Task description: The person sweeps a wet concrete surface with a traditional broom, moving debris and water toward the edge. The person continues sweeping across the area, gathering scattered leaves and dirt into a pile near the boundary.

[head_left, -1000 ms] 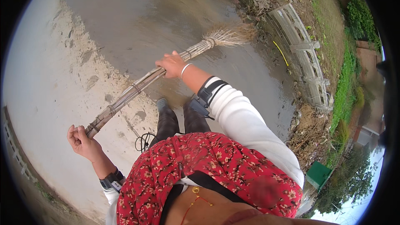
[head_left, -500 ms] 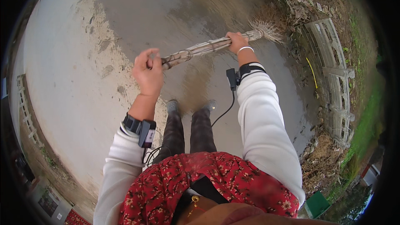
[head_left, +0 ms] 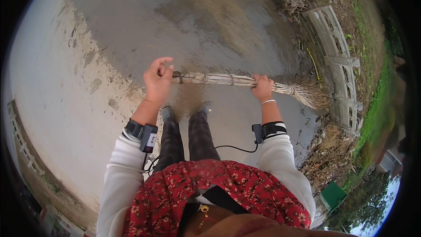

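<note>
A twig broom [head_left: 219, 79] lies almost level across the picture, its bound handle to the left and its frayed brush end [head_left: 309, 94] low at the right over the wet concrete. My left hand [head_left: 158, 81] grips the handle's end, two fingers lifted. My right hand [head_left: 262, 87], with a bangle on the wrist, is closed around the broom just before the bristles spread. Both wrists carry black strapped devices joined by a cable. My shoes [head_left: 186, 112] stand below the broom.
Wet grey concrete [head_left: 197, 26] spreads ahead, with a paler dry band [head_left: 57, 105] on the left. A concrete railing piece [head_left: 340, 66] lies at the right beside dry debris [head_left: 329, 153], grass and a green box [head_left: 332, 195].
The broom has swung from a steep slant to nearly level, its brush end moving right and down. My left hand rose to the middle; the view turned with my body.
</note>
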{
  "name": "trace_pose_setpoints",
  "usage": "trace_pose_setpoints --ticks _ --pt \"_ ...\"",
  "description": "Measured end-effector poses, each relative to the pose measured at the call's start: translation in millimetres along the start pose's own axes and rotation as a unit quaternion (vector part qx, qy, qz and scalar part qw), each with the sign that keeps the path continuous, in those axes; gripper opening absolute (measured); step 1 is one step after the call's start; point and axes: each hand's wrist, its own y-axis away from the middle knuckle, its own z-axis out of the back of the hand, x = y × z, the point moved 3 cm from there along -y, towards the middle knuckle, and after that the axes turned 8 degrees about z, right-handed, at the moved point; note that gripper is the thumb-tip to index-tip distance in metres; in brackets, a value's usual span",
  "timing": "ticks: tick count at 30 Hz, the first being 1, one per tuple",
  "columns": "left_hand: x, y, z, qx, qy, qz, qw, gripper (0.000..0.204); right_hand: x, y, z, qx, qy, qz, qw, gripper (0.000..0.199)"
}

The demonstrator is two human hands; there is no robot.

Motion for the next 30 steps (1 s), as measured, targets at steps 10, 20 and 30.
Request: trace_pose_setpoints --ticks 10,20,30 --pt "-36.4 119.3 239.2 -0.29 0.06 -0.102 0.95 0.016 238.0 -100.2 59.9 -0.085 -0.154 0.295 0.939 0.034" --pt "-14.1 53.2 79.8 -0.299 -0.032 -0.165 0.939 0.012 203.6 -277.6 36.5 -0.021 -0.045 0.255 0.966 0.033" --pt "-28.2 -42.6 -20.0 -0.099 -0.102 -0.154 0.978 0.02 16.7 -162.9 -18.8 0.06 -0.016 -0.077 0.995 0.033"
